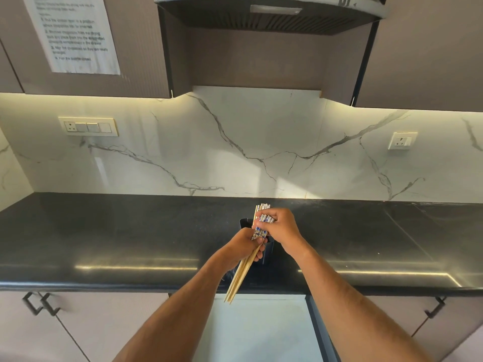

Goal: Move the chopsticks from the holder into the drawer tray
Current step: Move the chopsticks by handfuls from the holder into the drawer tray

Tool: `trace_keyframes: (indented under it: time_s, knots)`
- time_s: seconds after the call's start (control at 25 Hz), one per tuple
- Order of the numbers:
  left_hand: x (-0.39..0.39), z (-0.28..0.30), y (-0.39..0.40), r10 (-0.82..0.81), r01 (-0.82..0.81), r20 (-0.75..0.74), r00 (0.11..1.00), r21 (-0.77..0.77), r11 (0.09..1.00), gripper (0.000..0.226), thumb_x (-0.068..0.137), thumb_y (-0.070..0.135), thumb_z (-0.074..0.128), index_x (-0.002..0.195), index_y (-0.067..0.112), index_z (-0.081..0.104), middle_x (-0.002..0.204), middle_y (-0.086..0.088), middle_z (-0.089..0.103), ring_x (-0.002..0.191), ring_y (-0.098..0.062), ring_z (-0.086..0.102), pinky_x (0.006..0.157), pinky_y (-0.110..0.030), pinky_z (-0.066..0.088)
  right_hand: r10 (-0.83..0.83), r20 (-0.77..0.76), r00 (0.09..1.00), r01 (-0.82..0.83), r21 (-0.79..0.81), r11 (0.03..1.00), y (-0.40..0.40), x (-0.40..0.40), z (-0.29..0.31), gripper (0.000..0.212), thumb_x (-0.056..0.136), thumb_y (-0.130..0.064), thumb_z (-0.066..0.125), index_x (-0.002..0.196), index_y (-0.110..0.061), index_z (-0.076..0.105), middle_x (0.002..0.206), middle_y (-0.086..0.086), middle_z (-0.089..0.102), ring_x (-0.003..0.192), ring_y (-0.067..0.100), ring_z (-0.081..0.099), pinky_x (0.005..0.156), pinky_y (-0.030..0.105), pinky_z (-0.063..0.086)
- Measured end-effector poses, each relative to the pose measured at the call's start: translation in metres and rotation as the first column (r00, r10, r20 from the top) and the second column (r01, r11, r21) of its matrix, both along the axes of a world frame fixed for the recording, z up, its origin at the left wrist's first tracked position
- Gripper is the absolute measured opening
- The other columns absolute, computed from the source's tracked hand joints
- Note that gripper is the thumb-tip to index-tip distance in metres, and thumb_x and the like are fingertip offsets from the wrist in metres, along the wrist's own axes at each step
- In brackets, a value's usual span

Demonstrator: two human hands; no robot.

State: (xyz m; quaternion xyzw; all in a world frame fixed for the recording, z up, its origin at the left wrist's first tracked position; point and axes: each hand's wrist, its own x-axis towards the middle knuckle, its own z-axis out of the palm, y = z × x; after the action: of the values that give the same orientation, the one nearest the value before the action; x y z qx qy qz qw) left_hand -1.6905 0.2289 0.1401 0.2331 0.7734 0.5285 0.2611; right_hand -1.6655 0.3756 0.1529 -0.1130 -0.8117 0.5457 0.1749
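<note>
Gripping chopsticks with both hands above the dark holder on the worktop.

The left hand is closed around a bundle of wooden chopsticks whose bare tips slant down toward the person, past the worktop edge and over the open drawer below the hands. The right hand, just beyond and touching the left, pinches the blue-and-white patterned ends of more chopsticks that stand upright in the holder. The holder sits under and between both hands, mostly hidden by them. The drawer tray itself cannot be made out.
</note>
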Motion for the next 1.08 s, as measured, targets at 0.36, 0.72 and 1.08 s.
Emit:
trace_keyframes:
  time_s: [0.36, 0.72, 1.08]
  knots:
    - [0.032, 0.005, -0.046, -0.258, 0.280, 0.146, 0.955, -0.160, 0.946, 0.017, 0.104, 0.014, 0.049, 0.106, 0.007, 0.065, 0.086, -0.007, 0.067, 0.080, -0.019, 0.068, 0.074, -0.030, 0.058, -0.096, 0.002, 0.995, 0.090, -0.352, 0.932, 0.000, 0.056, 0.011, 0.017, 0.085, 0.007, 0.072, 0.095, -0.007, 0.075, 0.092, 0.014, 0.079, 0.083, 0.026, 0.078, 0.076, 0.043, 0.064]
    - [0.065, -0.015, -0.046, -0.355, 0.229, -0.199, 0.913, -0.470, 0.853, 0.022, 0.103, 0.013, 0.051, 0.101, -0.004, 0.064, 0.085, -0.013, 0.067, 0.073, -0.024, 0.067, 0.084, -0.038, 0.059, 0.004, 0.170, 0.985, 0.055, -0.338, 0.940, 0.011, 0.108, -0.004, 0.075, 0.099, -0.067, 0.028, 0.137, -0.010, 0.057, 0.133, 0.003, 0.066, 0.124, 0.018, 0.060, 0.101, 0.042, 0.042]
    - [0.067, -0.043, -0.027, -0.412, 0.204, -0.220, 0.884, -0.612, 0.764, 0.023, 0.103, 0.014, 0.049, 0.105, -0.005, 0.063, 0.098, -0.023, 0.070, 0.072, -0.024, 0.066, 0.079, -0.035, 0.058, 0.116, 0.313, 0.942, -0.046, -0.221, 0.974, 0.004, 0.117, -0.043, 0.079, 0.099, -0.068, 0.014, 0.134, -0.015, 0.062, 0.120, 0.006, 0.074, 0.113, 0.021, 0.068, 0.109, 0.048, 0.045]
